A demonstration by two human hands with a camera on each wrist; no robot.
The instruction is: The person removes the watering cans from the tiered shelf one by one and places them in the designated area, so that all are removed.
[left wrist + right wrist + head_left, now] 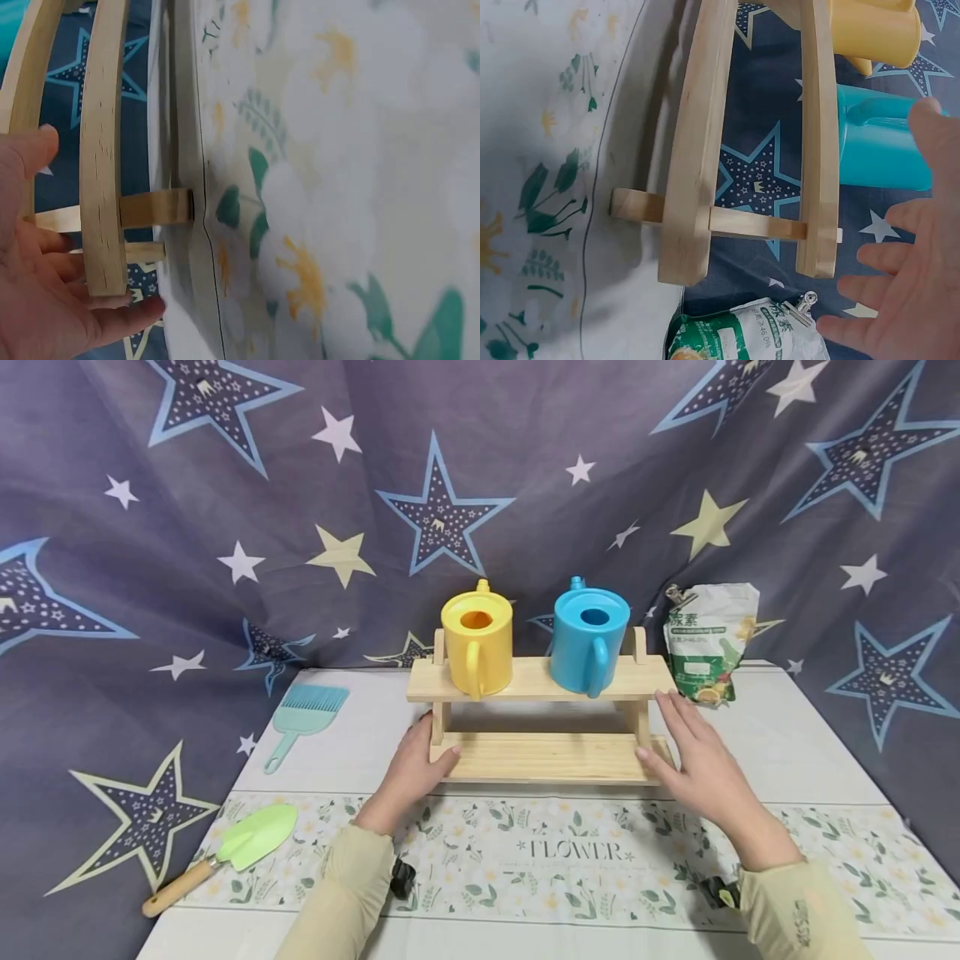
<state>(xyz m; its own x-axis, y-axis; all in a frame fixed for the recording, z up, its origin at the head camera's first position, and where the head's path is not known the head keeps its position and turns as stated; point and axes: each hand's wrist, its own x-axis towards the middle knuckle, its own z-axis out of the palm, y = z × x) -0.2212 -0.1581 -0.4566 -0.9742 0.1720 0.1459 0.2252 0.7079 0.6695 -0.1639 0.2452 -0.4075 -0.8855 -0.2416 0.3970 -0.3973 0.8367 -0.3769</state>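
Observation:
A two-tier wooden shelf (pixel 547 758) stands near the back of the table. On its upper board sit a yellow watering can (pixel 491 652) and a blue watering can (pixel 581 647), side by side and upright. My left hand (pixel 408 768) grips the left end of the lower board; in the left wrist view its thumb lies on one side and its fingers pass behind the board. At the shelf's right end is my right hand (pixel 708 768), fingers extended. The right wrist view shows those fingers (pixel 885 259) spread and apart from the boards.
Right of the shelf, a green-and-white bag (pixel 708 643) with a metal clip stands against the starry curtain (pixel 525 410). To the left lie a light-blue brush (pixel 303 718) and a green trowel (pixel 255 837) with a wooden handle. A floral runner (pixel 517 893) crosses the table.

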